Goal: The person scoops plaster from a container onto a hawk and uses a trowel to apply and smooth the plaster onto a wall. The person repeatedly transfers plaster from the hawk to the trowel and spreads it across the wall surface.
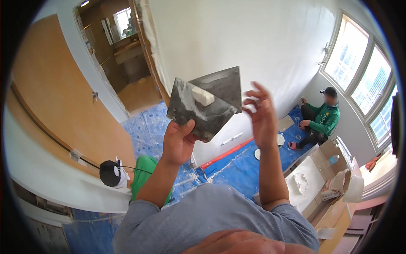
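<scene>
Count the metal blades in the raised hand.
2: one blade gripped by the left hand, carrying a putty lump; a second blade overlaps behind it. More may be hidden.

The left hand (179, 142) is gripping two flat grey metal plastering blades (207, 101) by their lower edge, one overlapping in front of the other, with a small white lump of filler (203, 96) sitting on the front one. The right hand (261, 114) is hovering just right of them, apart. Behind them the white wall (253, 38) is standing. Far right, a seated person in a green top (322, 118) is sitting on the blue plastic floor sheet (237, 165), against the wall.
</scene>
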